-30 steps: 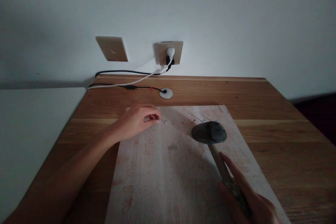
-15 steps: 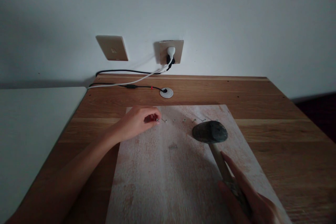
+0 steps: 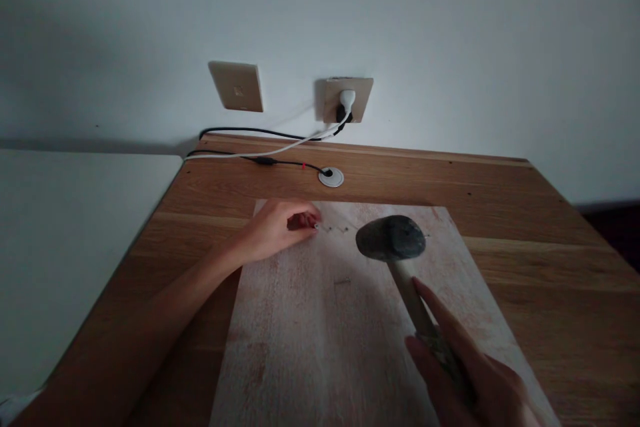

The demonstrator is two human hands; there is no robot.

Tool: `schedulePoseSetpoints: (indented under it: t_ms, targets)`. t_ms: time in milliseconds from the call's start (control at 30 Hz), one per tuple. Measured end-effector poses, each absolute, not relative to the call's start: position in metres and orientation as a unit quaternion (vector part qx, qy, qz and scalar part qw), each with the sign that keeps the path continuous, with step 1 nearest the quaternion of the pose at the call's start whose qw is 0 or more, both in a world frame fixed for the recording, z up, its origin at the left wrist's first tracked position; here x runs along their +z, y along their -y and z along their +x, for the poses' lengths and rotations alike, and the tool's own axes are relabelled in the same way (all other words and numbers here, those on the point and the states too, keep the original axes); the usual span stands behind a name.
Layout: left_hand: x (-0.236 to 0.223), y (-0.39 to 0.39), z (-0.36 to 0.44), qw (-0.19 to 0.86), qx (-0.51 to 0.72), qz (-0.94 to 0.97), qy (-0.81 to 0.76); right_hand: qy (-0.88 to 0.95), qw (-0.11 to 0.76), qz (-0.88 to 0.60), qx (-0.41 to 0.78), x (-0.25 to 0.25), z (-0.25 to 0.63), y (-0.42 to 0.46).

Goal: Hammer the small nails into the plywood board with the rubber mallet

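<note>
My left hand (image 3: pixel 280 230) rests at the far left part of a whitish, worn wooden board (image 3: pixel 280 347). Its thumb and fingertips pinch a small upright nail (image 3: pixel 316 227). To the right of it a row of similar nails stands in the board, such as this near nail (image 3: pixel 346 229); the mallet head hides part of the row. My right hand (image 3: pixel 480 373) is wrapped round the handle of a black-headed rubber mallet (image 3: pixel 391 238), held over the board. A loose nail (image 3: pixel 343 281) lies flat, nearer to me than the row.
Beneath the board is a brown wooden desk (image 3: pixel 525 267). Behind it, cables run from a wall socket (image 3: pixel 363 97) past a round cable grommet (image 3: pixel 331 177). A second wall plate (image 3: pixel 237 87) is to the left. A white surface (image 3: pixel 85 233) adjoins the desk's left side.
The view has turned a little, so the scene sits further right. Relative to the board, the mallet has moved left, towards my left hand, which keeps its pinch on the nail.
</note>
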State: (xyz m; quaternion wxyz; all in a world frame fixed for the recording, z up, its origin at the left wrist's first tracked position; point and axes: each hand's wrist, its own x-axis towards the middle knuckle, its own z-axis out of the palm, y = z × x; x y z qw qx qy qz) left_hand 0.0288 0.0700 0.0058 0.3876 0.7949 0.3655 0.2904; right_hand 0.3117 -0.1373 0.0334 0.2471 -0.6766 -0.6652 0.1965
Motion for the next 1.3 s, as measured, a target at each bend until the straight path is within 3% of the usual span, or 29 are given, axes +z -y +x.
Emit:
schedulePoseSetpoints:
  t_ms: [167,567,1300]
  targets:
    - [0.002,-0.068,0.029,0.398,0.305,0.779,-0.375,0.728,0.262,-0.592,0.227,0.049,0.288,0.104]
    - [0.004,-0.067,0.029,0.388,0.300,0.786,-0.377,0.764,0.230,-0.566,0.208,0.041,0.269,0.083]
    - [-0.001,-0.066,0.031,0.391,0.323,0.775,-0.378,0.747,0.229,-0.595,0.190,0.044,0.265,0.091]
